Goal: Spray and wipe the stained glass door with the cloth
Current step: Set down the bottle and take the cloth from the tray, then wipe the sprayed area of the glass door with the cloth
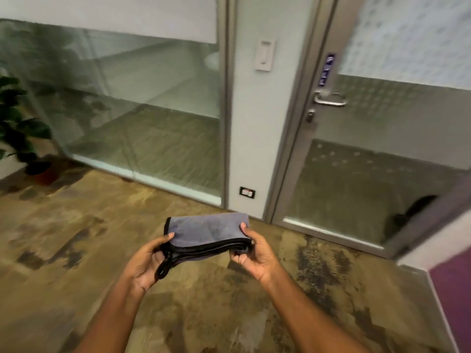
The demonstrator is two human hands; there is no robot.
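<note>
A folded grey cloth (207,231) with a black edge is held flat in front of me by both hands. My left hand (146,263) grips its left end, where a black loop hangs down. My right hand (256,250) pinches its right end. The glass door (382,138) stands ahead to the right, in a metal frame with a lever handle (330,99) and a lock below it. Its upper pane is frosted with a dotted pattern. No spray bottle is in view.
A glass wall panel (142,118) fills the left side, with a potted plant (23,128) at its far left. Between panel and door is a white post with a switch (264,56) and a floor-level socket (247,192). A purple-and-white wall corner (448,271) juts in at the right.
</note>
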